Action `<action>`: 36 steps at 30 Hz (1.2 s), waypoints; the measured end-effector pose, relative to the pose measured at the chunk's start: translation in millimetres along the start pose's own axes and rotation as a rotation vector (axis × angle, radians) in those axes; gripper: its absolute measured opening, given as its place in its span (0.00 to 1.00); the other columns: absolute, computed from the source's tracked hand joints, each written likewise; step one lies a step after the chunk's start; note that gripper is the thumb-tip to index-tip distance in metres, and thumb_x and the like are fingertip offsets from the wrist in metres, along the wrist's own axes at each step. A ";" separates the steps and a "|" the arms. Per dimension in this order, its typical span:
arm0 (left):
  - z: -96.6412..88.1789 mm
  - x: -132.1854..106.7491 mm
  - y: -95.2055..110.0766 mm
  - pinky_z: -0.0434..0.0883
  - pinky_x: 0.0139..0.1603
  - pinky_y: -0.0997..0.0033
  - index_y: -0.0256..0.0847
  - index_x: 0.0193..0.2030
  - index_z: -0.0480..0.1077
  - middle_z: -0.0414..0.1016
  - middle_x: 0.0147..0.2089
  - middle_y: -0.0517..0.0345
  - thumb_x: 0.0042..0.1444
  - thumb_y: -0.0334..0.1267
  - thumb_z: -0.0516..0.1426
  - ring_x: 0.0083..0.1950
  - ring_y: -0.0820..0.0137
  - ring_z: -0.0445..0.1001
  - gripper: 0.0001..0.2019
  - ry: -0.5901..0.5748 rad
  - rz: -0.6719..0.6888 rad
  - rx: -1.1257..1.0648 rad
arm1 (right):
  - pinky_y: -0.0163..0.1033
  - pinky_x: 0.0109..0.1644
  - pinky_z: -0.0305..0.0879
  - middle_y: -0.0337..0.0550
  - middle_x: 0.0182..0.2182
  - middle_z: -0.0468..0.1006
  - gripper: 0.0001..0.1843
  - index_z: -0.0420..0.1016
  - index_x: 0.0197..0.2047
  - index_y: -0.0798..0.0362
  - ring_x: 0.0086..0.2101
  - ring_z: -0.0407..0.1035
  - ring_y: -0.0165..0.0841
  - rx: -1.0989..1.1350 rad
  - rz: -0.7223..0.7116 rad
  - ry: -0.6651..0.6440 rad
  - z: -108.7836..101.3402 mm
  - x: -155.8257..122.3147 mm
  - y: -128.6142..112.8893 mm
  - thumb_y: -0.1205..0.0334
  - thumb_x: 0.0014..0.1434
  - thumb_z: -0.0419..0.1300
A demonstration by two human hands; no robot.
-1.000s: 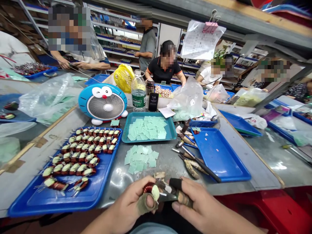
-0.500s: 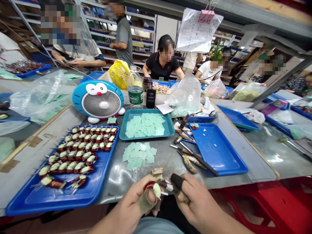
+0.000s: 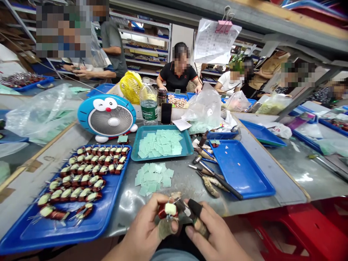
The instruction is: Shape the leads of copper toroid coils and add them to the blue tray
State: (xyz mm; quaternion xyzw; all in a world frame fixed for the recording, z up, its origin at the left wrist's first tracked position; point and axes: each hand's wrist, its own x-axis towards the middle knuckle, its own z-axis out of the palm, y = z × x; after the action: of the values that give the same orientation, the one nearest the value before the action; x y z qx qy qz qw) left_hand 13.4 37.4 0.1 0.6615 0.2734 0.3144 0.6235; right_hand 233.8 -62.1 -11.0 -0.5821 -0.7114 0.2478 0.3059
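In my left hand (image 3: 149, 224) I grip a coil (image 3: 164, 211) wound with red-brown wire, with a pale cream block facing up and thin wire leads. A greenish cloth cover wraps my left thumb. My right hand (image 3: 210, 228), a black cover on its index finger, is closed round a tool with a short metal blade (image 3: 187, 211) and a worn handle (image 3: 200, 229). The blade's tip lies close beside the coil; whether they touch I cannot tell. Similar coils stand in rows on a blue tray (image 3: 89, 228) to the left.
Pale green squares (image 3: 153, 177) lie loose on the metal bench, more in a teal tray (image 3: 133, 155). Pliers (image 3: 209, 185) and other hand tools lie near a second blue tray (image 3: 244, 168). A cartoon-faced fan (image 3: 107, 116) and bottle (image 3: 149, 108) stand behind. Co-workers sit across the bench.
My left hand has turned the coil so its pale block faces up. My right hand has shifted slightly with the tool. A standing person at the back has moved left, and the phone screen has darkened.
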 end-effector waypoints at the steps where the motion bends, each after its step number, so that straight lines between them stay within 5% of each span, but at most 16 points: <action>1: 0.1 0.3 -0.3 0.69 0.41 0.71 0.43 0.53 0.67 0.74 0.41 0.55 0.65 0.50 0.61 0.40 0.66 0.73 0.17 0.004 0.032 0.073 | 0.27 0.51 0.69 0.43 0.45 0.72 0.26 0.65 0.66 0.48 0.44 0.69 0.24 -0.018 -0.005 0.005 -1.1 -0.3 0.1 0.64 0.66 0.58; 8: -2.3 6.5 12.4 0.62 0.35 0.74 0.42 0.42 0.68 0.71 0.34 0.59 0.68 0.41 0.58 0.33 0.69 0.69 0.06 -0.136 0.117 0.401 | 0.29 0.42 0.59 0.42 0.37 0.71 0.03 0.73 0.38 0.55 0.38 0.63 0.26 -0.253 -0.032 0.027 -39.5 0.7 -1.7 0.68 0.63 0.58; 15: -6.8 9.6 7.4 0.67 0.44 0.71 0.45 0.56 0.68 0.78 0.42 0.55 0.66 0.38 0.61 0.40 0.63 0.76 0.14 0.000 0.280 0.483 | 0.29 0.44 0.60 0.40 0.41 0.70 0.19 0.71 0.58 0.46 0.40 0.64 0.24 -0.187 -0.016 0.050 -29.5 12.2 -8.7 0.67 0.64 0.59; 25: 0.0 8.4 -2.2 0.70 0.48 0.65 0.46 0.63 0.68 0.80 0.51 0.48 0.66 0.38 0.60 0.45 0.58 0.78 0.20 0.086 0.407 0.439 | 0.32 0.41 0.56 0.42 0.38 0.70 0.05 0.71 0.43 0.55 0.38 0.61 0.27 -0.281 0.019 -0.042 -25.0 13.1 -20.0 0.69 0.64 0.57; 31: 5.0 3.5 -1.0 0.68 0.48 0.66 0.46 0.61 0.68 0.79 0.48 0.49 0.66 0.33 0.59 0.44 0.58 0.77 0.17 0.087 0.390 0.475 | 0.35 0.45 0.51 0.45 0.38 0.68 0.08 0.71 0.39 0.55 0.40 0.56 0.32 -0.476 -0.049 0.119 -26.3 16.0 -9.2 0.74 0.61 0.52; 36: -2.1 3.5 -1.9 0.67 0.45 0.67 0.45 0.55 0.69 0.78 0.42 0.53 0.65 0.35 0.60 0.40 0.61 0.74 0.12 0.037 0.414 0.481 | 0.33 0.42 0.52 0.40 0.37 0.70 0.02 0.69 0.39 0.56 0.37 0.59 0.26 -0.269 0.161 -0.199 -32.8 17.5 -19.8 0.70 0.63 0.55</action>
State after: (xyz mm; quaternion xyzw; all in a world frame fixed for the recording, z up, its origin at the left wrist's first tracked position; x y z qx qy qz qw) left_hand 14.1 41.4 -1.5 0.8258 0.2107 0.3728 0.3669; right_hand 241.8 -49.0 28.2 -0.6454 -0.7161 0.2303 0.1326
